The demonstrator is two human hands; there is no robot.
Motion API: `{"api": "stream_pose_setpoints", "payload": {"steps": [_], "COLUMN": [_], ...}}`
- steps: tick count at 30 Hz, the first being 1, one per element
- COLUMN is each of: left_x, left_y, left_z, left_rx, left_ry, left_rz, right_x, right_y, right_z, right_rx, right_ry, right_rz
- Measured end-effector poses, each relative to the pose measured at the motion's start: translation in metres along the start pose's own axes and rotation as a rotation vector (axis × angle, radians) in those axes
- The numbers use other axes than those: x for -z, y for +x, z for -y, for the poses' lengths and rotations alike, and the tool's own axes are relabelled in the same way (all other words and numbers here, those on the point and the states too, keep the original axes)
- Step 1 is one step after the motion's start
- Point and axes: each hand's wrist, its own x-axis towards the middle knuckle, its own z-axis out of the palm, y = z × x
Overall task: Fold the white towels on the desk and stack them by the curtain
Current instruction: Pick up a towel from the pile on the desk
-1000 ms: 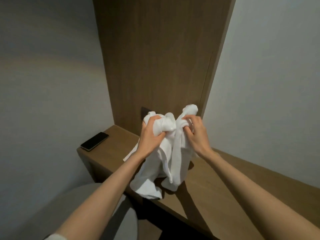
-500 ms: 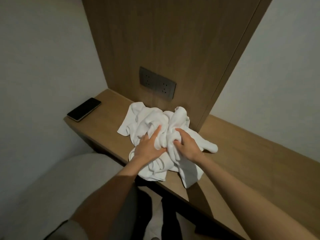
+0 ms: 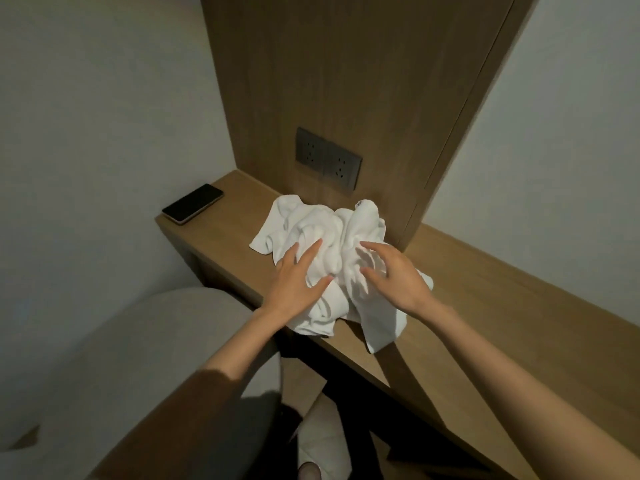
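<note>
now | wooden desk (image 3: 485, 289): crumpled towels (image 3: 311, 223), phone (image 3: 192, 203) at left | sockets (image 3: 328, 162) behind

Black phone (image 3: 192, 203) lies flat; sockets (image 3: 328, 162) on panel (image 3: 346, 81).

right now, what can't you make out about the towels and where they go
Towel count: in the head view the white towels lie crumpled over each other, so their number is unclear.
Curtain: outside the frame edges.
Fingers of the right hand: motion-blurred, so contact with the heap is unclear.
Cloth under the left hand: covered by the palm.
</note>
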Motion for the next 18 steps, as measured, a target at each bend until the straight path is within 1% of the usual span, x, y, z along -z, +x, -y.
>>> {"api": "stream_pose_setpoints", "payload": {"steps": [3, 5, 9, 13, 18], "left_x": [0.011, 0.015, 0.010, -0.003, -0.019], "left_y": [-0.035, -0.065, -0.136, -0.217, -0.323], "left_z": [-0.012, -0.018, -0.027, -0.032, -0.031], "left_rx": [-0.059, -0.060, -0.047, 0.013, 0.144], "left_ry": [0.028, 0.046, 0.082, 0.087, 0.082], "left_rz": [-0.083, -0.135, -0.183, -0.223, -0.251], "right_x": [0.009, 0.013, 0.010, -0.004, -0.026], "right_y": [-0.027, -0.051, -0.110, -0.174, -0.250], "right_z": [0.016, 0.025, 0.041, 0.052, 0.071], "right_rx": [0.045, 0.070, 0.132, 0.216, 0.306], "right_ry": [-0.003, -0.015, -0.040, -0.068, -0.063], "right_rz": [-0.030, -0.021, 0.015, 0.064, 0.165]}}
